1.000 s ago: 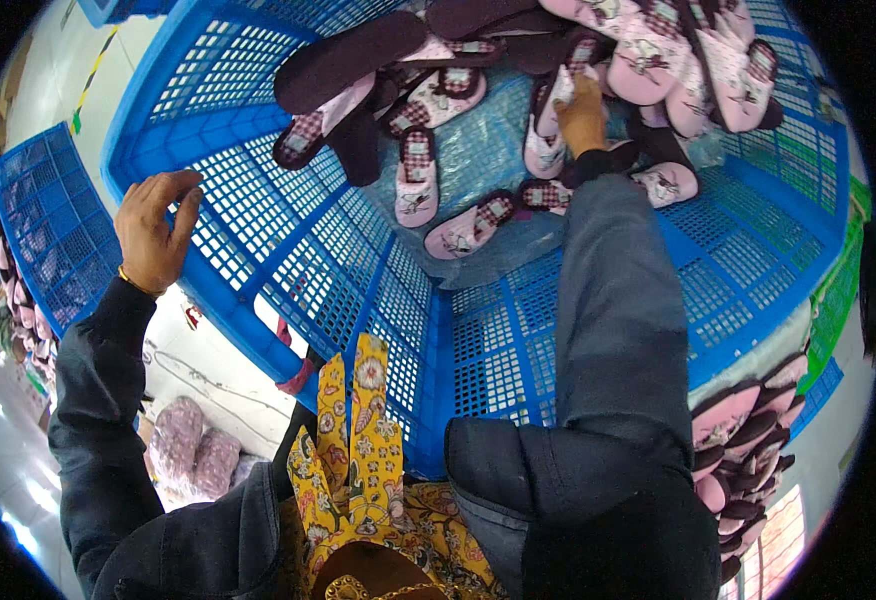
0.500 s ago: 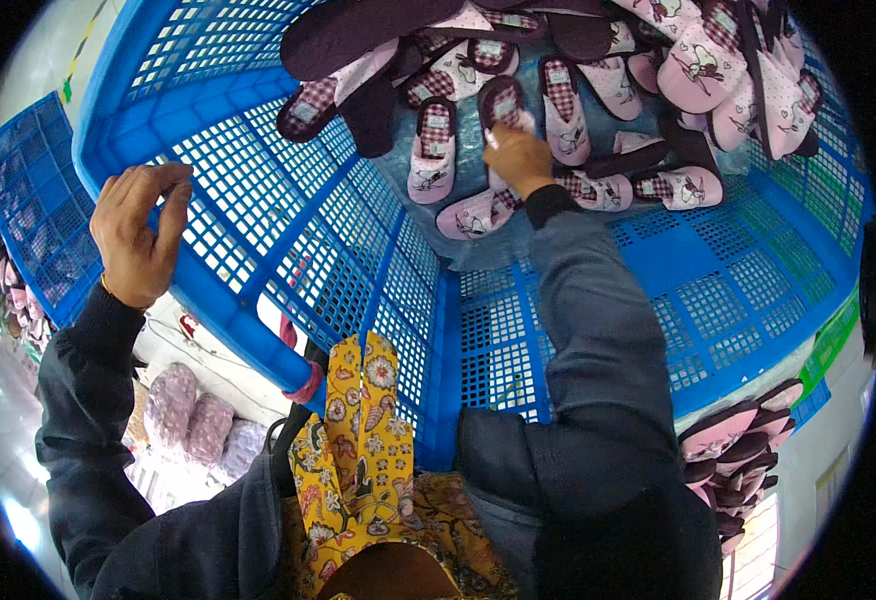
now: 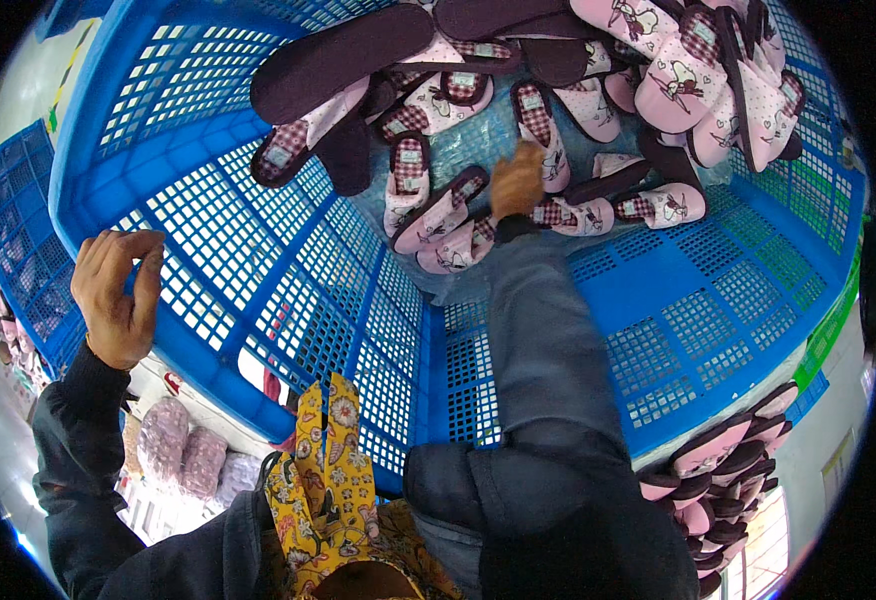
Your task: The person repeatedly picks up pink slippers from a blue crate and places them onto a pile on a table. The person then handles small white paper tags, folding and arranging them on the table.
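My right hand (image 3: 516,182) reaches down into a large blue plastic basket (image 3: 213,345), its fingers smeared by motion. It is at the toe of a pink slipper (image 3: 550,140) with a checked insole; whether it grips it I cannot tell. Left of this hand a pink slipper (image 3: 442,212) lies tilted, partly over another slipper (image 3: 451,252). My left hand (image 3: 118,298) is raised at the basket's left rim, thumb and fingers apart, holding nothing visible.
Several pink slippers with dark soles (image 3: 348,55) are heaped at the basket's far side, over clear plastic sheeting (image 3: 486,120). Outside stand another blue basket (image 3: 23,230) at left, wrapped bundles (image 3: 183,450) below, and a slipper stack (image 3: 728,470) at lower right.
My right hand has let go of one slipper, which now leans left over its neighbour, and has shifted toward the slipper beside it. My left hand appears lower and farther left.
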Action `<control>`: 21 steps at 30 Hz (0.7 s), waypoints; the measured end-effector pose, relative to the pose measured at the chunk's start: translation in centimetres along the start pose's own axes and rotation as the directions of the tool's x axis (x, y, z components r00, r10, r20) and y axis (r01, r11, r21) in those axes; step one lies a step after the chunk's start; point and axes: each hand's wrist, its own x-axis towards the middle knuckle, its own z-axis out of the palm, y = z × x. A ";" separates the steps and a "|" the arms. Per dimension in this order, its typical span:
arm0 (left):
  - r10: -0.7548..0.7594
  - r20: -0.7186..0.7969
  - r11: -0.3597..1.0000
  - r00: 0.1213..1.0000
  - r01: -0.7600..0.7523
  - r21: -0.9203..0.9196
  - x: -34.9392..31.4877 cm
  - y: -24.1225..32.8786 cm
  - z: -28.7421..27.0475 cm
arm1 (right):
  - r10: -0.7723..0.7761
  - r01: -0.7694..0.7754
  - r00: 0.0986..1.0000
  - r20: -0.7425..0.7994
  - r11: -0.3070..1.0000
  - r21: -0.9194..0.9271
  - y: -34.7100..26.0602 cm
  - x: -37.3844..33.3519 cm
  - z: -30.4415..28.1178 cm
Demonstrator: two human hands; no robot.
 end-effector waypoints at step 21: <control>-0.039 0.023 0.999 0.999 0.038 0.014 0.1 -0.1 0.3 | -0.069 0.124 0.919 0.388 0.985 -0.118 5.4 3.5 -3.6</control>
